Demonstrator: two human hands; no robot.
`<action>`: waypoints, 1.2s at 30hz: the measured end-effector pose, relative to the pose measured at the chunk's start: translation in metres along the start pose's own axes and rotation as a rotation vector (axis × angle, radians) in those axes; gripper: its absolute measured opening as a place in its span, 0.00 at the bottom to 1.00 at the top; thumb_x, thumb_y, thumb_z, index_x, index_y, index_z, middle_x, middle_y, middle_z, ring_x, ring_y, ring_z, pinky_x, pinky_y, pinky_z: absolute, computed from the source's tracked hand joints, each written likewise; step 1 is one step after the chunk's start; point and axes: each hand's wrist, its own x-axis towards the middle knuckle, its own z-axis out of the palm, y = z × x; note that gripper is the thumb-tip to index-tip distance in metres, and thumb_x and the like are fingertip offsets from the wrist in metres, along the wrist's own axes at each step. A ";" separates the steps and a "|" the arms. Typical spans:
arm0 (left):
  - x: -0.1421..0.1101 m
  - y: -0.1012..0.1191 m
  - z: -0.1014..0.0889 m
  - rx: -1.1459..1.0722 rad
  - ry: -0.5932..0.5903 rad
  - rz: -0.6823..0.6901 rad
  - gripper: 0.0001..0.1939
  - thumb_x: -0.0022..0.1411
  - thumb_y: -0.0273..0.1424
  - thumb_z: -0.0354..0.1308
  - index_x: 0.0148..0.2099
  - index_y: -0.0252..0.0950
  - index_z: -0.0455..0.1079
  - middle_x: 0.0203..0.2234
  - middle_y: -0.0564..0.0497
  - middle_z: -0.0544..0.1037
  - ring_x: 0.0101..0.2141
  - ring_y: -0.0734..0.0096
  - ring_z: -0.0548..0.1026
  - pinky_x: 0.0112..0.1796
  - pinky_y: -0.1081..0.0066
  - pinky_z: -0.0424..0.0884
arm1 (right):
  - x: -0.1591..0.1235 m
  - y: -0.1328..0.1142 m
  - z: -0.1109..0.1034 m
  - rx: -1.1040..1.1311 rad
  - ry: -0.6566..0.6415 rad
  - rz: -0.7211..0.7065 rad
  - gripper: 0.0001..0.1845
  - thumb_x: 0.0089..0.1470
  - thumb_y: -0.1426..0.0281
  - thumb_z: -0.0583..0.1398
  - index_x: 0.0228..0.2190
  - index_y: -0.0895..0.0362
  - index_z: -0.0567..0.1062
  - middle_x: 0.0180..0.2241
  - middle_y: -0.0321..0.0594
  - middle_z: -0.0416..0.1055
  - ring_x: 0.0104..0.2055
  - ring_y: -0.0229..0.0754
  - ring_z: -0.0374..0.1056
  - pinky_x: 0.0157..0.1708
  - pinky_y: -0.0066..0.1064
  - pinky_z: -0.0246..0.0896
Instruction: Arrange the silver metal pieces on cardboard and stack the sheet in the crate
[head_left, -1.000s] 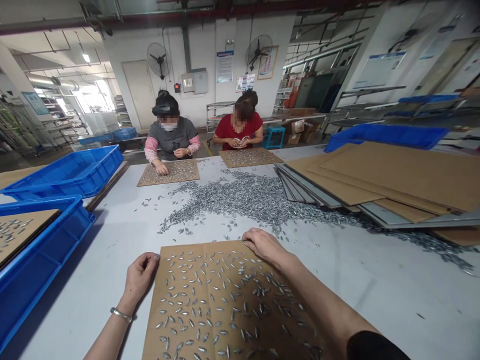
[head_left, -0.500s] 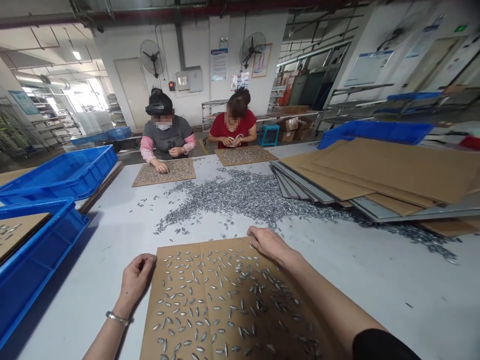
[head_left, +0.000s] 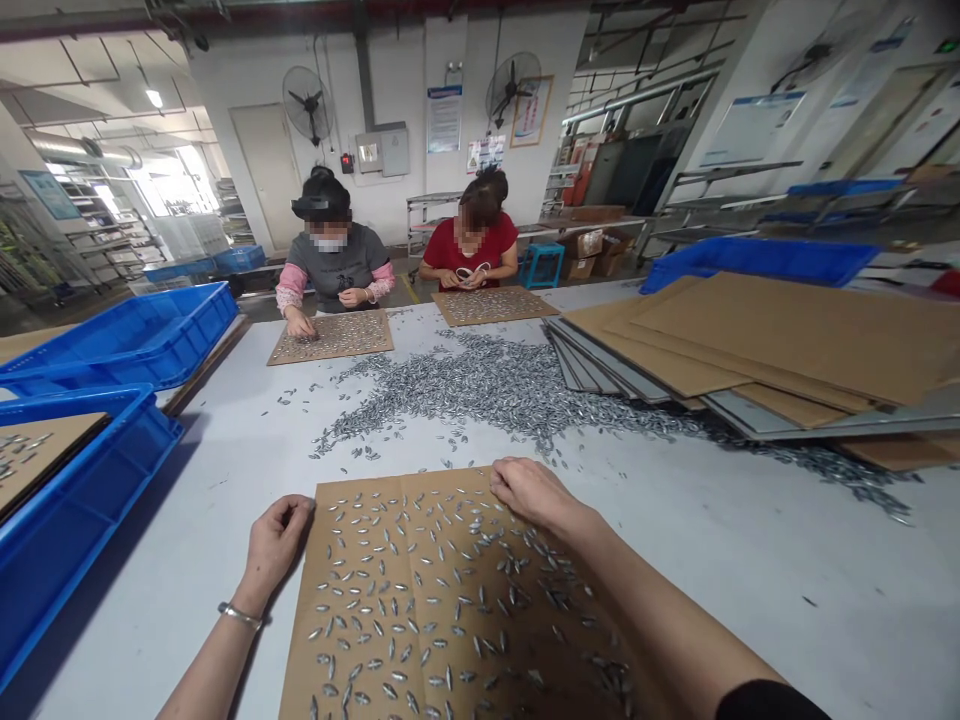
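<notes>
Bin (head_left: 82,540), blue, near left, is holding a loaded card (head_left: 71,440), presumably standing there for short reach. Second bin (head_left: 191,345) is sitting just behind it. Left hand (head_left: 274,545) is resting at the left edge of the cardboard sheet (head_left: 306,590), by the far corner; fingers are curling narrow, can't tell if they're actually pinching it. Sheet is lying near centre on the table (head_left: 697,580), slim metal pieces (head_left: 394,606) spreading across it, mostly spaced apart at left, crowding more at right. Grey-shirted co-worker (head_left: 341,265), far side, is touching pieces on a similar card (head_left: 382,345). Heap (head_left: 480,390) of loose pieces is filling mid-table, likely so all sides can reach it. Red-shirted co-worker (head_left: 487,250), also far side, is fingering something too small to tell. Right hand (head_left: 536,490) is gripping the sheet's far right corner, fingers narrow and folded over it; with the left hand opposite, probably steadying or squaring it. Stack of boards (head_left: 810,340) is lying against the heap's right end, third bin (head_left: 765,262) behind.
</notes>
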 end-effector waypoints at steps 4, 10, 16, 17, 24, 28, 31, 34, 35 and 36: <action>-0.001 -0.001 0.000 -0.006 -0.006 -0.001 0.23 0.59 0.53 0.58 0.38 0.37 0.77 0.34 0.47 0.84 0.36 0.58 0.78 0.39 0.65 0.72 | -0.002 -0.002 0.004 0.009 -0.032 -0.016 0.10 0.56 0.78 0.57 0.26 0.56 0.74 0.29 0.40 0.74 0.31 0.40 0.65 0.31 0.29 0.47; -0.003 0.002 -0.001 -0.007 -0.014 -0.004 0.23 0.59 0.53 0.58 0.37 0.38 0.77 0.33 0.47 0.84 0.36 0.59 0.79 0.39 0.66 0.72 | -0.007 0.020 -0.008 0.055 0.003 0.039 0.11 0.61 0.74 0.55 0.31 0.56 0.76 0.33 0.42 0.77 0.33 0.41 0.68 0.33 0.28 0.50; -0.002 0.003 0.000 -0.011 -0.002 0.001 0.23 0.59 0.53 0.59 0.37 0.37 0.78 0.33 0.47 0.84 0.34 0.59 0.79 0.37 0.66 0.72 | -0.009 0.017 0.008 -0.035 0.008 -0.067 0.09 0.62 0.72 0.57 0.33 0.55 0.77 0.39 0.44 0.76 0.40 0.43 0.69 0.38 0.29 0.54; -0.002 0.003 0.000 -0.015 0.001 0.004 0.22 0.59 0.52 0.59 0.36 0.37 0.77 0.33 0.47 0.84 0.35 0.59 0.78 0.38 0.66 0.73 | -0.008 0.016 0.012 -0.045 0.011 -0.068 0.09 0.63 0.71 0.56 0.34 0.56 0.77 0.40 0.44 0.76 0.40 0.43 0.70 0.39 0.29 0.54; -0.002 0.001 0.000 -0.008 -0.003 -0.003 0.22 0.59 0.52 0.59 0.37 0.37 0.77 0.34 0.47 0.84 0.36 0.59 0.79 0.39 0.66 0.73 | -0.002 0.015 0.015 -0.106 -0.008 -0.087 0.14 0.66 0.70 0.52 0.34 0.58 0.76 0.37 0.47 0.77 0.39 0.43 0.71 0.38 0.30 0.55; -0.003 0.000 0.000 -0.009 -0.014 -0.010 0.23 0.59 0.53 0.58 0.38 0.37 0.77 0.35 0.47 0.84 0.36 0.58 0.79 0.39 0.65 0.73 | -0.001 0.010 0.015 -0.189 0.003 -0.107 0.14 0.65 0.73 0.51 0.36 0.59 0.77 0.41 0.52 0.77 0.41 0.47 0.71 0.40 0.32 0.54; -0.004 0.001 -0.001 -0.020 -0.021 -0.009 0.23 0.60 0.53 0.58 0.38 0.37 0.77 0.36 0.46 0.84 0.38 0.57 0.79 0.40 0.65 0.73 | -0.002 0.010 0.016 -0.221 -0.007 -0.151 0.14 0.64 0.74 0.53 0.34 0.58 0.78 0.39 0.50 0.77 0.40 0.47 0.71 0.41 0.32 0.54; -0.005 0.003 0.000 -0.027 -0.025 -0.008 0.23 0.59 0.53 0.58 0.38 0.37 0.77 0.35 0.46 0.84 0.37 0.58 0.80 0.39 0.66 0.73 | -0.005 0.014 0.012 -0.226 -0.026 -0.187 0.15 0.64 0.74 0.54 0.29 0.56 0.77 0.36 0.46 0.76 0.37 0.44 0.70 0.40 0.31 0.54; -0.005 0.004 0.000 -0.026 -0.024 -0.007 0.23 0.59 0.53 0.58 0.38 0.37 0.77 0.35 0.47 0.84 0.37 0.58 0.79 0.38 0.66 0.73 | -0.006 0.015 0.010 -0.220 -0.028 -0.190 0.15 0.64 0.74 0.54 0.29 0.56 0.77 0.35 0.45 0.76 0.36 0.43 0.70 0.39 0.31 0.54; -0.005 0.003 0.000 -0.024 -0.023 -0.003 0.23 0.60 0.53 0.58 0.37 0.38 0.77 0.34 0.47 0.84 0.37 0.58 0.79 0.38 0.66 0.73 | -0.005 0.016 0.007 -0.204 -0.023 -0.185 0.15 0.64 0.74 0.54 0.29 0.56 0.77 0.35 0.44 0.76 0.35 0.42 0.70 0.37 0.30 0.54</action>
